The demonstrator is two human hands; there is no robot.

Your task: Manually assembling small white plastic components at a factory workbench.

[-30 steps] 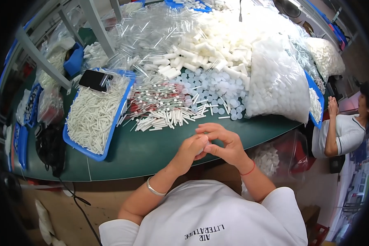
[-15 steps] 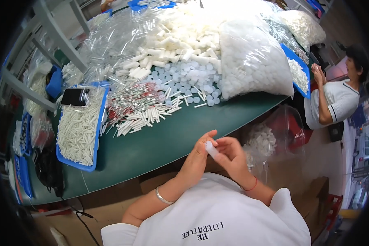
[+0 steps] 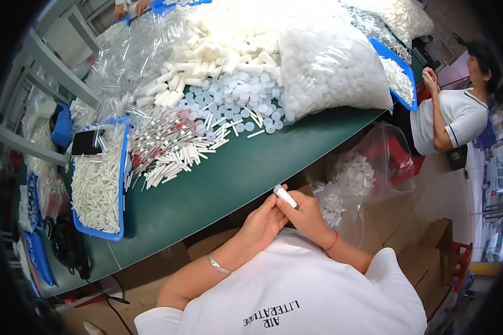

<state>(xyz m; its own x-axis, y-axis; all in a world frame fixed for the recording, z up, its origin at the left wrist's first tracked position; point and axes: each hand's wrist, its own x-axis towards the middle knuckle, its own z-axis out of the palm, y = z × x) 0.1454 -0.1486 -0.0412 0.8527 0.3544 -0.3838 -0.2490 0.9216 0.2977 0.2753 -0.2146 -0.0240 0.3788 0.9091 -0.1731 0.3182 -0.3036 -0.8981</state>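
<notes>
A short white plastic tube (image 3: 286, 197) with a translucent round end is held in front of my chest, just off the table's near edge. My right hand (image 3: 309, 216) grips it, with the thumb along its side. My left hand (image 3: 262, 224) meets it from the other side, fingertips closed around its upper end; part of those fingers is hidden. Beyond my hands, translucent round caps (image 3: 240, 127) lie loose on the green table (image 3: 218, 178). Larger white tubes (image 3: 167, 95) are heaped behind them. Thin white sticks (image 3: 176, 167) and red-and-white wired pieces (image 3: 162, 137) lie to their left.
A blue tray (image 3: 122, 206) of white sticks stands at left with a dark phone (image 3: 88, 143) on it. A large clear bag (image 3: 332, 72) of white caps sits at the far right. Below the table edge hangs a bag (image 3: 355, 173) of tubes. Another person (image 3: 458, 114) works at right.
The tube has tipped and now shows its round end at the upper left. My hands have drawn closer together around it. The whole view has shifted slightly.
</notes>
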